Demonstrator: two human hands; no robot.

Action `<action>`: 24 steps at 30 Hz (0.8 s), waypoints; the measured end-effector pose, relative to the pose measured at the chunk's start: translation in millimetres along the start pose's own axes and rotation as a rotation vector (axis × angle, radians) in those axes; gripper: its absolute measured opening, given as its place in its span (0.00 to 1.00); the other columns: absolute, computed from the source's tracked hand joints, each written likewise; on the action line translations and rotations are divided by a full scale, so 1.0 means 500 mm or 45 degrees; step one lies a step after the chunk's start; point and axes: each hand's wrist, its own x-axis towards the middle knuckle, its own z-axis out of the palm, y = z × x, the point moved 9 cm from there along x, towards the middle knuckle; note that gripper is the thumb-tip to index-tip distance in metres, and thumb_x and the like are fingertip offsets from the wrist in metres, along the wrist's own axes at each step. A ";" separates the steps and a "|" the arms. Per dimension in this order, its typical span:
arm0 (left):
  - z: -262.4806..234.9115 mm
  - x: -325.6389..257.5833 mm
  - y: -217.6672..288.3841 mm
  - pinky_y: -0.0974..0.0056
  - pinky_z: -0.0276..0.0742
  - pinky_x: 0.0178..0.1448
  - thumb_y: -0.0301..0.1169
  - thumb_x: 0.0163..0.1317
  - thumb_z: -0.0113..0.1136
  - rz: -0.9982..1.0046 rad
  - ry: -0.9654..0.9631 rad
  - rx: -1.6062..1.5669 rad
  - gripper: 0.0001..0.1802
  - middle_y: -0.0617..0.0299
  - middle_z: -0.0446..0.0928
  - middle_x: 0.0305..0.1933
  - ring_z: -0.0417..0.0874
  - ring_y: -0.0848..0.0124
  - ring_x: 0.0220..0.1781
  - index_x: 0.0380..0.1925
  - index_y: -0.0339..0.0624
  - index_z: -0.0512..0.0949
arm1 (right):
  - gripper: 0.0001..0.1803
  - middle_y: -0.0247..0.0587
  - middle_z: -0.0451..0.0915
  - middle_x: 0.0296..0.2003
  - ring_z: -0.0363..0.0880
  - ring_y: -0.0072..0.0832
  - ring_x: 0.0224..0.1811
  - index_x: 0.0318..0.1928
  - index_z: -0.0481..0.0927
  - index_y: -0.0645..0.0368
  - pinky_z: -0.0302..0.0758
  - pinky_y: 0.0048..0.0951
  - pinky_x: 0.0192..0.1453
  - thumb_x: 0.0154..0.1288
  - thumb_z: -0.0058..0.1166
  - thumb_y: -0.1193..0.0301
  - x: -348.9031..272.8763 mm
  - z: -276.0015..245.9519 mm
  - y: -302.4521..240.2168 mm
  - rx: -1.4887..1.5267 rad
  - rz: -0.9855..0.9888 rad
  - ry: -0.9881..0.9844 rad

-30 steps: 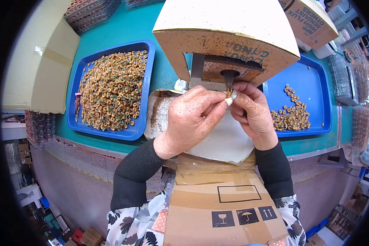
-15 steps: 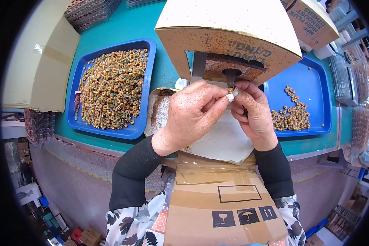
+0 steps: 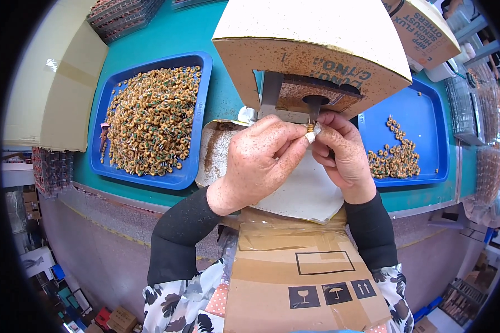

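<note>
A small copper-wound ring coil (image 3: 310, 128) is pinched between my two hands, right under the tip of a dark tapered rod (image 3: 315, 105). My left hand (image 3: 255, 158) is closed, its thumb and forefinger on the coil's left side. White tape wraps a fingertip (image 3: 311, 137) there. My right hand (image 3: 344, 152) is closed too, thumb and fingers pressing the coil from the right. The rod comes out of an opening in a cardboard cover (image 3: 311, 50). Whether the rod touches the coil is hard to make out. Brown specks dot both hands.
At left, a blue tray (image 3: 204, 111) holds a large heap of coils with wire leads. Another blue tray (image 3: 422, 114) at right has a smaller pile. A white sheet (image 3: 305, 194) lies under my hands, above a taped cardboard box (image 3: 305, 277). Brown dust speckles the cover.
The coil sits slightly lower and shows more of its copper windings between my fingertips. Both hands stay in nearly the same place.
</note>
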 end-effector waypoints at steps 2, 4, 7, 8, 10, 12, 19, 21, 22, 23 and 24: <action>0.001 0.003 0.001 0.66 0.69 0.23 0.22 0.52 0.65 -0.006 -0.017 -0.013 0.06 0.59 0.73 0.22 0.73 0.69 0.19 0.31 0.36 0.80 | 0.08 0.26 0.68 0.24 0.58 0.11 0.20 0.43 0.75 0.60 0.50 0.13 0.18 0.64 0.56 0.74 0.000 0.000 0.002 0.004 -0.005 0.002; -0.001 0.006 -0.001 0.65 0.70 0.24 0.23 0.53 0.64 -0.013 -0.028 -0.003 0.05 0.59 0.74 0.23 0.73 0.68 0.20 0.31 0.36 0.80 | 0.09 0.26 0.68 0.24 0.58 0.11 0.20 0.44 0.75 0.60 0.50 0.13 0.18 0.64 0.56 0.74 -0.001 0.001 0.002 0.007 -0.010 0.005; -0.002 0.011 -0.003 0.64 0.71 0.25 0.23 0.53 0.64 -0.023 -0.044 0.002 0.05 0.58 0.74 0.23 0.74 0.67 0.21 0.30 0.36 0.79 | 0.09 0.26 0.68 0.24 0.58 0.11 0.20 0.44 0.75 0.61 0.50 0.13 0.18 0.64 0.55 0.74 -0.002 0.004 0.001 0.010 -0.023 0.021; -0.003 0.013 -0.003 0.64 0.71 0.26 0.24 0.53 0.64 -0.026 -0.049 -0.002 0.04 0.58 0.75 0.24 0.75 0.67 0.22 0.29 0.36 0.79 | 0.09 0.26 0.68 0.24 0.58 0.11 0.20 0.44 0.75 0.61 0.50 0.13 0.18 0.64 0.55 0.75 -0.002 0.005 0.000 0.011 -0.027 0.030; -0.003 0.016 -0.003 0.63 0.71 0.27 0.24 0.54 0.64 -0.061 -0.064 -0.011 0.04 0.58 0.76 0.24 0.75 0.66 0.22 0.29 0.36 0.79 | 0.09 0.26 0.68 0.24 0.58 0.11 0.20 0.44 0.75 0.61 0.50 0.13 0.18 0.64 0.55 0.75 -0.002 0.005 -0.001 0.012 -0.030 0.038; -0.001 0.018 -0.005 0.63 0.72 0.27 0.24 0.54 0.64 -0.097 -0.080 -0.021 0.04 0.58 0.76 0.25 0.76 0.66 0.23 0.29 0.36 0.79 | 0.09 0.26 0.68 0.24 0.58 0.11 0.20 0.44 0.75 0.61 0.50 0.13 0.18 0.64 0.54 0.75 -0.003 0.006 -0.003 0.013 -0.034 0.034; -0.002 0.011 -0.001 0.63 0.72 0.28 0.24 0.53 0.64 -0.071 -0.015 -0.004 0.04 0.58 0.76 0.25 0.76 0.65 0.23 0.28 0.36 0.78 | 0.09 0.26 0.68 0.24 0.58 0.11 0.20 0.45 0.75 0.61 0.50 0.13 0.18 0.65 0.54 0.75 -0.001 0.004 -0.001 0.012 -0.034 0.024; 0.000 0.008 -0.004 0.63 0.72 0.28 0.24 0.53 0.64 -0.073 -0.022 -0.010 0.04 0.58 0.76 0.25 0.76 0.65 0.23 0.28 0.36 0.78 | 0.08 0.29 0.72 0.28 0.60 0.10 0.19 0.44 0.73 0.59 0.53 0.11 0.16 0.65 0.52 0.77 -0.001 0.002 -0.003 -0.015 -0.047 0.001; 0.001 0.003 -0.009 0.64 0.71 0.27 0.25 0.53 0.65 -0.097 -0.021 -0.023 0.05 0.59 0.75 0.24 0.75 0.67 0.22 0.28 0.37 0.78 | 0.08 0.29 0.72 0.28 0.60 0.10 0.19 0.44 0.73 0.59 0.53 0.11 0.16 0.65 0.52 0.77 -0.002 0.000 -0.003 -0.015 -0.047 0.002; 0.001 0.000 -0.014 0.65 0.71 0.27 0.25 0.52 0.66 -0.120 -0.020 -0.035 0.06 0.60 0.74 0.22 0.73 0.69 0.21 0.28 0.37 0.79 | 0.08 0.29 0.72 0.29 0.60 0.10 0.19 0.44 0.73 0.59 0.53 0.11 0.17 0.65 0.53 0.76 -0.004 0.001 -0.002 -0.035 -0.041 -0.014; -0.001 0.001 -0.012 0.65 0.71 0.27 0.25 0.52 0.66 -0.121 -0.021 -0.036 0.06 0.60 0.74 0.22 0.73 0.69 0.21 0.28 0.37 0.79 | 0.08 0.29 0.73 0.29 0.60 0.10 0.19 0.44 0.74 0.60 0.53 0.11 0.17 0.65 0.53 0.76 -0.004 0.002 0.000 -0.056 -0.035 -0.030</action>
